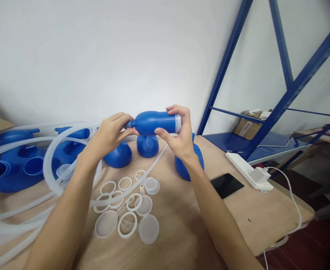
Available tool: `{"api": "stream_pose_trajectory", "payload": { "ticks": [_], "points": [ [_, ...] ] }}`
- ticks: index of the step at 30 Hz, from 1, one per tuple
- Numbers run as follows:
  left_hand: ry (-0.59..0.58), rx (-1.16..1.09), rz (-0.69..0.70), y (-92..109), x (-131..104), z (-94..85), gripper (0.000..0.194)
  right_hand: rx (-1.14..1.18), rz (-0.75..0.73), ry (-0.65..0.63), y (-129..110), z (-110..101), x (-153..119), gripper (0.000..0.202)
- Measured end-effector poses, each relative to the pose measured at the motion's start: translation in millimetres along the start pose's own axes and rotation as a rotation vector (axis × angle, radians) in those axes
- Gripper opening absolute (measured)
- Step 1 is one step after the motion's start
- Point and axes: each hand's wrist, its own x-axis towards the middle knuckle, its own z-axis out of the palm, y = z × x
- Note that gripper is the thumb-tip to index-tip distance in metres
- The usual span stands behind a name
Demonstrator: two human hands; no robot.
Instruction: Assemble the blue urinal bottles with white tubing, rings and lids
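Note:
Held level above the table is a blue bottle-shaped plastic part (155,122), its narrow end to the left. My left hand (115,129) is closed around that narrow neck, where a greyish tip shows between the fingers. At the wide end, my right hand (178,131) grips the body beside a white cap (178,123), thumb below and fingers above. Under the held part stand rounded blue plastic pieces, one at the centre (147,145), one to the left (118,155) and one by my right wrist (186,165).
Several white rings (127,225) and translucent lids (149,228) lie on the wooden table (178,232). Clear hoses (18,221) coil at left around larger blue vessels (15,180). At right are a phone (226,185), a power strip (246,170) and blue shelving (226,63).

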Motion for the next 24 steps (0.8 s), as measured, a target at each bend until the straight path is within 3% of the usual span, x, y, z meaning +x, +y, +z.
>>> {"api": "stream_pose_trajectory", "payload": {
  "ticks": [6,15,24],
  "points": [
    [0.042,0.284,-0.025,-3,-12,15.0,0.044,-0.144,-0.082,0.068,-8,-3,-1,0.037],
    [0.016,0.279,-0.069,-6,-10,34.2,0.056,-0.127,-0.175,0.063,0,-9,-1,0.034],
    [-0.125,0.356,-0.189,1,-5,47.0,0.058,-0.171,-0.233,0.024,16,-12,-4,0.032]
  ]
}}
